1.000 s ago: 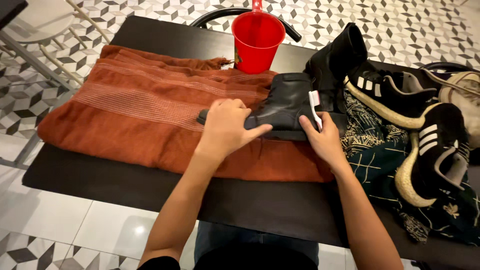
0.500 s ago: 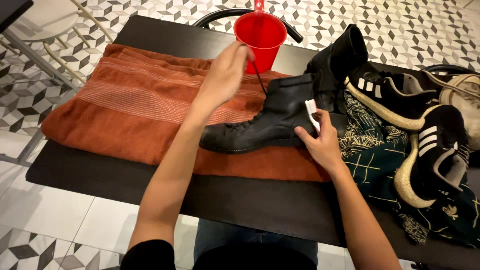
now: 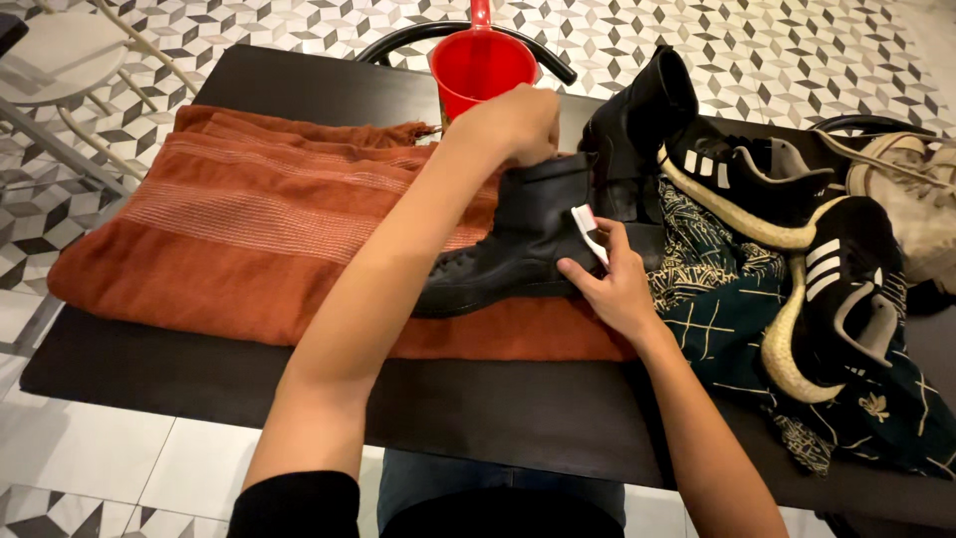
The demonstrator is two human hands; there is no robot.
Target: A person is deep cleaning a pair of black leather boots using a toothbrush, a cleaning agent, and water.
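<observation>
Nearest the table's front edge, the right hand pinches a small white-and-pink brush against the heel of the black boot, which lies on its side on the rust-orange towel. Further back, the left hand grips the boot's top, just before the red cup at the far edge

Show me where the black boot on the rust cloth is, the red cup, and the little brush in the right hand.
black boot (image 3: 518, 244), head view, on the leather side of the ankle.
red cup (image 3: 476, 72), head view, on its front wall.
brush (image 3: 586, 225), head view, on its white and pink head.
</observation>
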